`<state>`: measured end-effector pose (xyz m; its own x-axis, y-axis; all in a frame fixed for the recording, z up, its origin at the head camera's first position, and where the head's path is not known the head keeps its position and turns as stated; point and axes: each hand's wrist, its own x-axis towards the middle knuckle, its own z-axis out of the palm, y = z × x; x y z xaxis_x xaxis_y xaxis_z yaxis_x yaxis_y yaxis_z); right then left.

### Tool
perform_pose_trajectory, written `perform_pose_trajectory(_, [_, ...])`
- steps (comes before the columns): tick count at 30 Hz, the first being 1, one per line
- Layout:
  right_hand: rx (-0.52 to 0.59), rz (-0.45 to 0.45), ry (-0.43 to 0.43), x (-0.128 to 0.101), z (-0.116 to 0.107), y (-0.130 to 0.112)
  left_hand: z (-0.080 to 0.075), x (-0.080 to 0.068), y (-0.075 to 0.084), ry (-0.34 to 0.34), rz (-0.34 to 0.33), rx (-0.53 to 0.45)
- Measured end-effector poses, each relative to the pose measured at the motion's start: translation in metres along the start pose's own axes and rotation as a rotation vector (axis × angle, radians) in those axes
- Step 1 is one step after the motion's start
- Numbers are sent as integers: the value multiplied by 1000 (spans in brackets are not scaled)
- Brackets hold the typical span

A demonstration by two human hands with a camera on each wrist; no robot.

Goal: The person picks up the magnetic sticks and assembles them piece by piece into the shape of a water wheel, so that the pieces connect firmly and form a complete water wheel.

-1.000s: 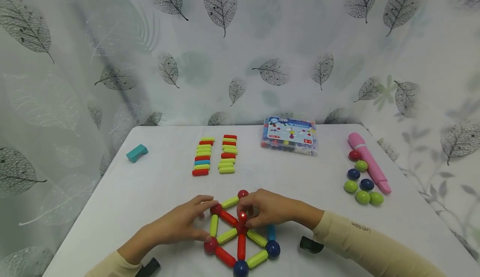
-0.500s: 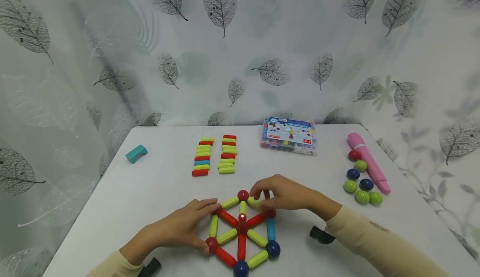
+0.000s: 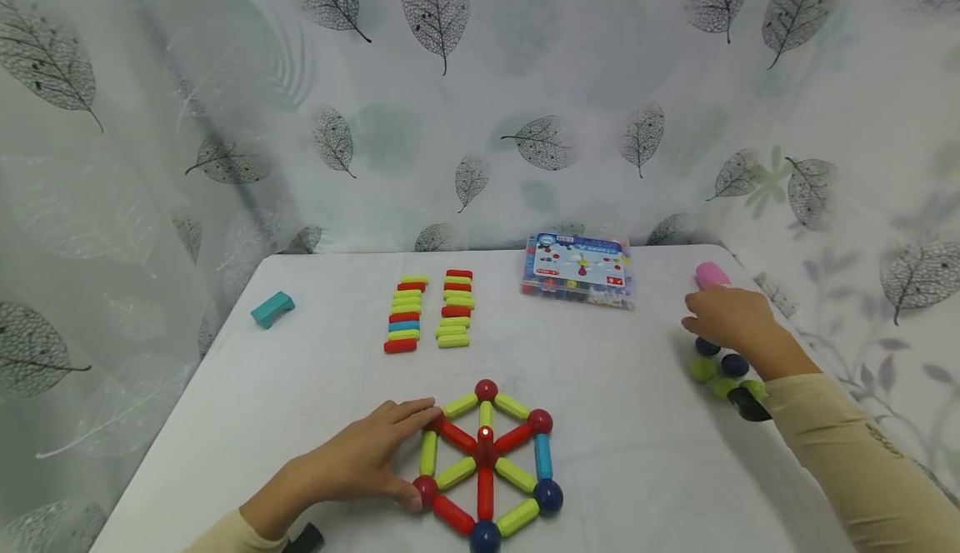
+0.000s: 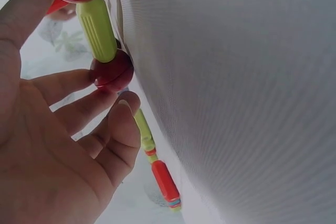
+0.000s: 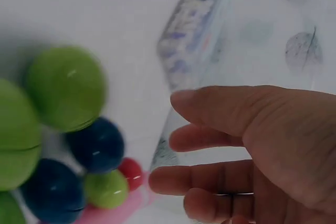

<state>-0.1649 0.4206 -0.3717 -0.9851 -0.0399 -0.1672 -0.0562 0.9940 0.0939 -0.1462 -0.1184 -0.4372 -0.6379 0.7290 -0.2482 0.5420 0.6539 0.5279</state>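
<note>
Head view: soft, even, greyish light; pale desk (image 3: 337, 361), diffuse shadow beside the right sleeve (image 3: 847, 453). Left wrist view: desk dull grey, backdrop (image 4: 68, 45) washed out and unfocused. Right wrist view: hazy; balls (image 5: 65, 88) blurred with small glints, box (image 5: 186, 32) smeared.

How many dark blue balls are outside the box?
4. Two are on the wheel shape: a front blue ball and a right blue ball. Two are loose near the right hand: a far blue ball and a near blue ball. The hand might hide more.
</note>
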Motion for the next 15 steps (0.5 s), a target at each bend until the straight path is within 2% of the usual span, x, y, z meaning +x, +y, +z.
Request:
perform_pose_trajectory(5, [53, 8, -82, -2, 16, 18, 2, -2, 1, -1, -7, -4])
perform_pose_trajectory(15, [141, 56, -119, 1, 28, 26, 0, -1, 0, 5, 4, 10])
